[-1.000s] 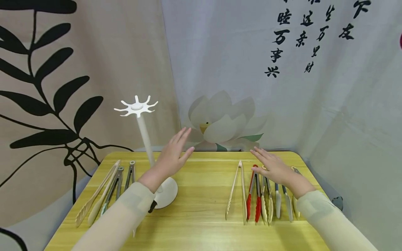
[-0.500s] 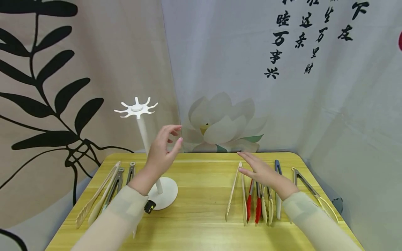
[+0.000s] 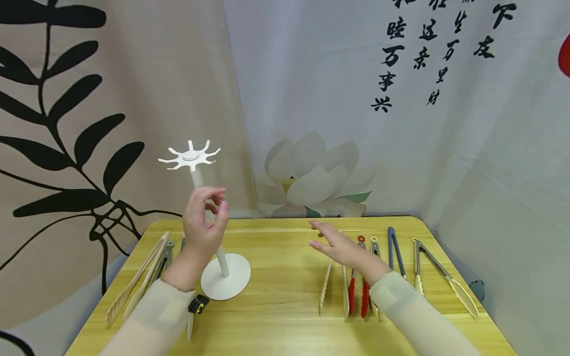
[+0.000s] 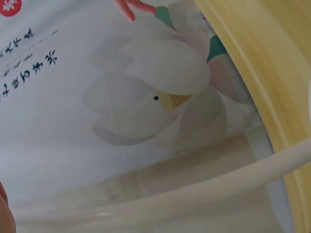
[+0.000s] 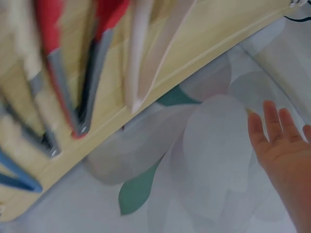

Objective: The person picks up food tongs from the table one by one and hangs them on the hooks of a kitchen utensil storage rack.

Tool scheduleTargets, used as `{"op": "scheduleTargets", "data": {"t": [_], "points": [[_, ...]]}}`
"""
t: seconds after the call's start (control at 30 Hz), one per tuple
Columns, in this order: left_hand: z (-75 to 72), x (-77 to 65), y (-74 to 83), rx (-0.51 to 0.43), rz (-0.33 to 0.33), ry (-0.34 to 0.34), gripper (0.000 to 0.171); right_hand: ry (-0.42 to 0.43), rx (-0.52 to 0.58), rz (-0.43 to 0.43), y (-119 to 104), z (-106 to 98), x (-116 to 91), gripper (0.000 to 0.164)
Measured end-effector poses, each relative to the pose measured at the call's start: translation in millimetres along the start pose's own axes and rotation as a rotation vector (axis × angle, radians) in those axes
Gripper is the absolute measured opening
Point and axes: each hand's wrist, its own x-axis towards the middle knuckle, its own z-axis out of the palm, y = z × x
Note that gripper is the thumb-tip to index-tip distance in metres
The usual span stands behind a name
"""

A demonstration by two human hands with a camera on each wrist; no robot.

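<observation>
My left hand is raised at a white stand with a star-shaped hook top and a round base. Its fingers are loosely bent, with the pole seen between them and the thumb. In the left wrist view the pole crosses toward that hand's edge; contact cannot be told. Over the right half of the table hovers my right hand, fingers extended, holding nothing. Below it are pale beige tongs, partly hidden, with red-tipped tongs beside them.
Blue tongs and large cream-tipped tongs lie farther right on the wooden table. At the left edge are long beige tongs and grey-handled tongs. A printed curtain hangs behind.
My left hand has moved left to the stand's pole, its fingers bending from straight. The right hand has moved left and slightly down, uncovering the blue and the cream-tipped tongs.
</observation>
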Motion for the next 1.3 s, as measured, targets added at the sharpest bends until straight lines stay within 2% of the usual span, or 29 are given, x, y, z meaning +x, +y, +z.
{"op": "scheduleTargets", "data": {"t": [0.1, 0.3, 0.43, 0.57, 0.73, 1.03, 1.17, 1.3], "points": [[-5.9, -0.7, -1.6, 0.006, -0.024, 0.064, 0.027, -0.004, 0.040, -0.006, -4.3, 11.4, 7.9, 0.061], [-15.9, -1.1, -1.6, 0.028, -0.121, 0.177, 0.027, -0.026, 0.090, -0.033, -16.0, 35.2, 23.9, 0.063], [-21.8, 1.8, 8.9, 0.013, -0.203, 0.195, 0.026, -0.041, 0.139, -0.042, -26.7, 51.4, 33.7, 0.060], [-26.7, 1.5, 13.3, 0.014, -0.302, 0.165, 0.026, -0.045, 0.186, -0.044, -39.8, 65.6, 42.4, 0.056], [-31.3, -1.8, 4.9, 0.021, -0.414, 0.112, 0.028, -0.042, 0.246, -0.060, -58.7, 81.0, 53.9, 0.054], [-34.6, -9.9, -26.8, -0.087, -0.529, 0.043, 0.032, -0.017, 0.303, -0.072, -87.6, 110.4, 71.7, 0.052], [-34.9, -9.8, -31.6, -0.131, -0.580, -0.008, 0.034, 0.006, 0.325, -0.054, -97.5, 118.0, 78.7, 0.053], [-36.2, -8.7, -33.3, -0.131, -0.622, -0.036, 0.037, 0.029, 0.355, -0.053, -107.6, 122.0, 86.2, 0.052]]}}
